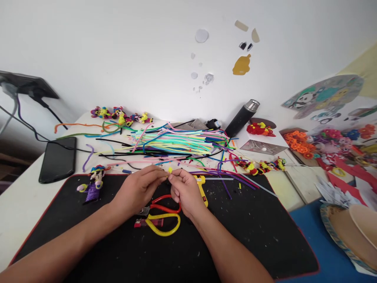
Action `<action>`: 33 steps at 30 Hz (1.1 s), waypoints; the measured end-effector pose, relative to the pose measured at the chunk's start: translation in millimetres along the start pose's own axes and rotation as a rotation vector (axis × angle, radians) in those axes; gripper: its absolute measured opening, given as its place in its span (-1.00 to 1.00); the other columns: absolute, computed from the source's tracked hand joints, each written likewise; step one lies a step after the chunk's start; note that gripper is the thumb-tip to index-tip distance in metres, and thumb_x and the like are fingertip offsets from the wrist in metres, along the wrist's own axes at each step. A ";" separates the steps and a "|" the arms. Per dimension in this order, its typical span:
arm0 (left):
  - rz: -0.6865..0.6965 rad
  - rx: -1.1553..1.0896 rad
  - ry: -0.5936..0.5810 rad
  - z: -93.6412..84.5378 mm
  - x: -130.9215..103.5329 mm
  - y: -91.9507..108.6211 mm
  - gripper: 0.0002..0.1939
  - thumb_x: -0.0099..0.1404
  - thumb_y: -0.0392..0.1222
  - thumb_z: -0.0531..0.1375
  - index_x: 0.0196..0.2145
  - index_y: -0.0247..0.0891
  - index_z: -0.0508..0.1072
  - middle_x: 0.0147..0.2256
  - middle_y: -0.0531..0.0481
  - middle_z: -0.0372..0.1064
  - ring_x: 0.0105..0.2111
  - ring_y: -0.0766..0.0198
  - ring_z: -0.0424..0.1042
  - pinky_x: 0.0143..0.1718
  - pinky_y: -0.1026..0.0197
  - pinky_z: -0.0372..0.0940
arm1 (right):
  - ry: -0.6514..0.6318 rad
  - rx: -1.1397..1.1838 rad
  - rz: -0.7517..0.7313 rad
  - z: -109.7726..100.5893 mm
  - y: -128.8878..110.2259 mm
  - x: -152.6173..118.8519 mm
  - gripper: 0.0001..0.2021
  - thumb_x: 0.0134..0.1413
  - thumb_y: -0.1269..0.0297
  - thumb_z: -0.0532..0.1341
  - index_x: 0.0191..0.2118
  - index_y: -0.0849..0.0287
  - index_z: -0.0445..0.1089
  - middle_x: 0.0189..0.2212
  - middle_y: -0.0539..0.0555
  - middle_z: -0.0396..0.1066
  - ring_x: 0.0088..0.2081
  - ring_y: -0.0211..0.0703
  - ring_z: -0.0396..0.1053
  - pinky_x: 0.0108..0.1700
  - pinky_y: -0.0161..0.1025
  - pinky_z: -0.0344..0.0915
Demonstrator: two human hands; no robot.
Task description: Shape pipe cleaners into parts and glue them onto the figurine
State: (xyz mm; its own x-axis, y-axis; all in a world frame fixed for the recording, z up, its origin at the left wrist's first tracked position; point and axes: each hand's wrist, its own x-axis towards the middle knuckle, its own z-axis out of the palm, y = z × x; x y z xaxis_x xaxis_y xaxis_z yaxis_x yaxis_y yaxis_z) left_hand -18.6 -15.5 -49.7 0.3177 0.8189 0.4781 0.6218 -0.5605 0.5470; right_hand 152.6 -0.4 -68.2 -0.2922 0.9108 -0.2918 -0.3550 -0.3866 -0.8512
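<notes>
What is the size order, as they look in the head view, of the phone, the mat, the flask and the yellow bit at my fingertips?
1. black mat
2. phone
3. flask
4. yellow bit, mostly hidden, so its full size is unsure

Craft workspace, small handmade-goods type; home or business, can't tell. Pile of coloured pipe cleaners (176,143) dead centre on white table (29,204), dark work mat (265,232) at 6 o'clock, scissors (163,232) at 7. Small fuzzy figures (119,116) near 10, orange fuzzy pieces (299,144) at 3. Plain white wall (103,47) at 12, stickers (242,66) around 1; power strip (25,82) between 9 and 10.
</notes>
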 end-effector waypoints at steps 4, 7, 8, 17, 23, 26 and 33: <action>-0.266 -0.215 -0.008 -2.8 4.2 4.9 -0.87 0.44 -0.21 0.20 -0.23 -0.19 0.56 -0.30 0.01 0.57 -0.30 0.23 0.56 -0.25 0.25 0.44 | -0.022 -0.042 -0.012 0.1 -1.5 -1.6 -0.69 0.03 0.09 0.40 -0.31 0.13 0.31 -0.78 -0.29 0.12 -0.79 -0.45 -0.02 -0.73 -0.43 -0.11; -0.238 -0.154 0.018 -3.3 4.4 6.4 -0.88 0.43 -0.18 0.21 -0.25 -0.20 0.56 -0.32 0.01 0.57 -0.31 0.23 0.55 -0.26 0.24 0.43 | -0.035 -0.050 -0.021 0.6 -2.7 -2.8 -0.69 0.04 0.08 0.39 -0.28 0.14 0.32 -0.77 -0.29 0.13 -0.80 -0.44 -0.02 -0.73 -0.43 -0.11; -0.193 -0.114 0.024 -3.3 4.1 6.7 -0.87 0.44 -0.19 0.21 -0.24 -0.20 0.55 -0.32 0.01 0.57 -0.31 0.23 0.55 -0.25 0.24 0.43 | -0.042 -0.052 -0.025 0.6 -2.9 -3.1 -0.69 0.05 0.08 0.39 -0.27 0.14 0.32 -0.77 -0.29 0.13 -0.80 -0.44 -0.02 -0.73 -0.43 -0.10; 0.292 0.414 0.009 -4.0 -5.8 4.3 -0.76 0.50 -0.39 0.04 -0.07 -0.32 0.51 -0.17 -0.16 0.58 -0.17 0.14 0.58 -0.12 0.17 0.49 | -0.059 -0.071 -0.051 -0.6 0.2 -2.3 -0.71 0.11 0.05 0.37 -0.25 0.14 0.36 -0.76 -0.28 0.13 -0.79 -0.43 -0.01 -0.72 -0.43 -0.06; 0.420 0.581 -0.082 -5.0 -11.1 3.0 -0.67 0.48 -0.43 -0.01 0.07 -0.37 0.46 -0.10 -0.24 0.55 -0.10 0.02 0.54 -0.15 0.09 0.51 | -0.019 -0.033 -0.027 2.3 1.1 -1.5 -0.74 0.05 0.11 0.38 -0.30 0.15 0.37 -0.78 -0.28 0.10 -0.79 -0.43 -0.06 -0.76 -0.43 -0.08; 0.428 0.587 -0.117 -3.8 -11.4 3.3 -0.68 0.47 -0.43 0.01 0.08 -0.41 0.45 -0.11 -0.28 0.53 -0.08 -0.02 0.52 -0.18 0.07 0.51 | 0.021 -0.011 -0.009 3.8 1.5 -0.9 -0.75 0.00 0.14 0.40 -0.34 0.14 0.35 -0.78 -0.28 0.08 -0.78 -0.44 -0.10 -0.77 -0.43 -0.08; 0.334 0.514 -0.146 2.0 -13.1 -1.6 -0.64 0.44 -0.47 0.01 0.08 -0.32 0.46 -0.11 -0.23 0.53 -0.10 0.04 0.53 -0.15 0.09 0.51 | 0.056 -0.015 -0.019 6.1 6.5 2.9 -0.72 -0.01 0.11 0.41 -0.35 0.13 0.34 -0.78 -0.29 0.06 -0.79 -0.43 -0.09 -0.77 -0.42 -0.09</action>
State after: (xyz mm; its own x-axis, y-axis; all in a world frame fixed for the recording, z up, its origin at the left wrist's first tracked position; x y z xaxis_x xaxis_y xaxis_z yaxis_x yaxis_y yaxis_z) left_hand -22.3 -25.0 -58.3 0.6258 0.6389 0.4474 0.7256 -0.6873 -0.0333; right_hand 144.0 -1.2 -72.0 -0.2349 0.9250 -0.2987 -0.3469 -0.3669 -0.8632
